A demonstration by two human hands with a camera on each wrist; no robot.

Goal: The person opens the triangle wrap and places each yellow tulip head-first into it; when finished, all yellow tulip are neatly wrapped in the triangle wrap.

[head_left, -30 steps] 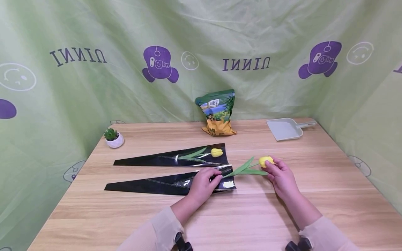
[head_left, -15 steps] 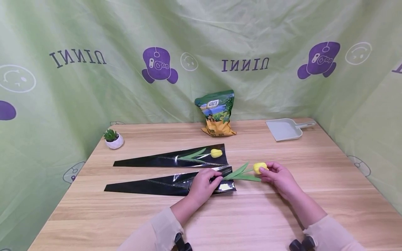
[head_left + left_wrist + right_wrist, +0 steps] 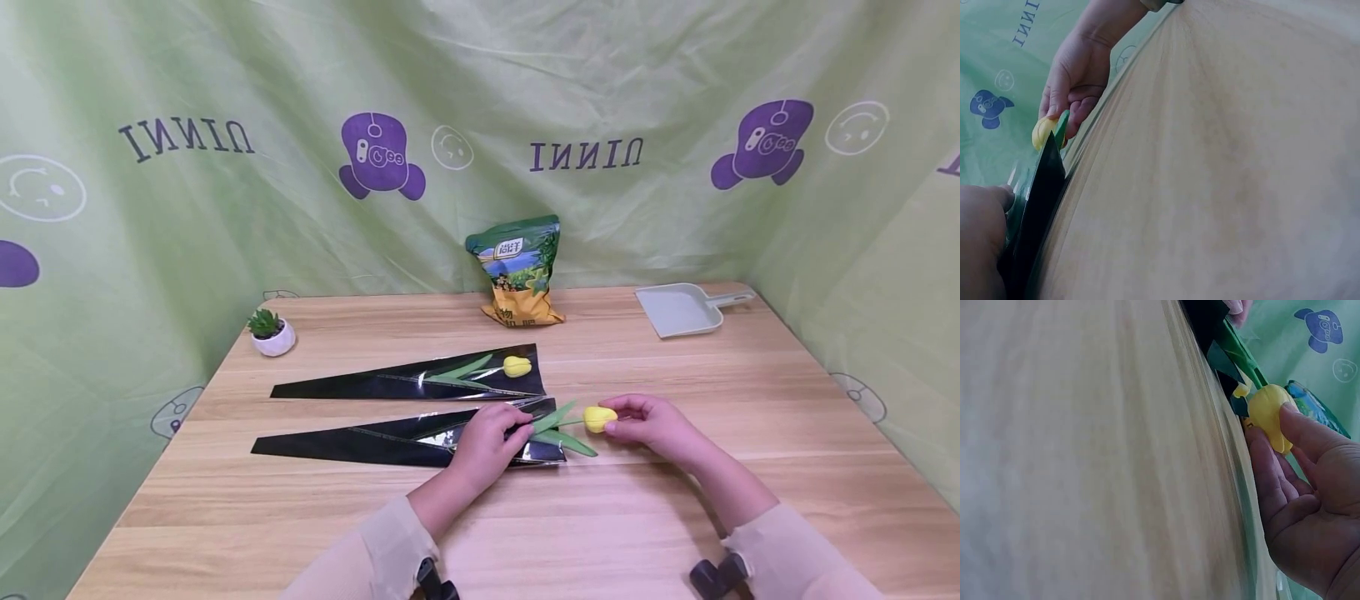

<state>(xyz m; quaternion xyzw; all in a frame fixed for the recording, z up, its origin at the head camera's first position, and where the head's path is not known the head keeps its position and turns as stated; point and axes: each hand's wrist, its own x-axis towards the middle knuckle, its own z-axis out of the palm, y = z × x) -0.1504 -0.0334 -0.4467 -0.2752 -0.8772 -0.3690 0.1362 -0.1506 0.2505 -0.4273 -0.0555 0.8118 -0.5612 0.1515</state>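
Note:
My right hand (image 3: 651, 427) pinches the yellow bloom of a tulip (image 3: 599, 419) between thumb and fingers. The tulip lies sideways, its green leaves (image 3: 570, 442) at the wide mouth of the nearer black flower sleeve (image 3: 352, 443) and its lower stem hidden inside. At that mouth my left hand (image 3: 489, 435) pinches the sleeve's edge with thumb and forefinger. In the right wrist view, the thumb presses one side of the bloom (image 3: 1267, 415), fingers behind it. Just beyond lies a second black sleeve (image 3: 345, 384) with another yellow tulip (image 3: 517, 367) in it.
A green and yellow printed bag (image 3: 521, 271) stands at the back of the wooden table (image 3: 600, 525). To its right lies a grey dustpan (image 3: 678, 310). A small potted succulent (image 3: 273, 333) stands at the left edge. Green cloth (image 3: 480, 92) hangs around the table.
My right hand has moved left and nearer with the tulip, sliding its stem and leaves deeper into the nearer sleeve. The left hand stays at the sleeve's mouth.

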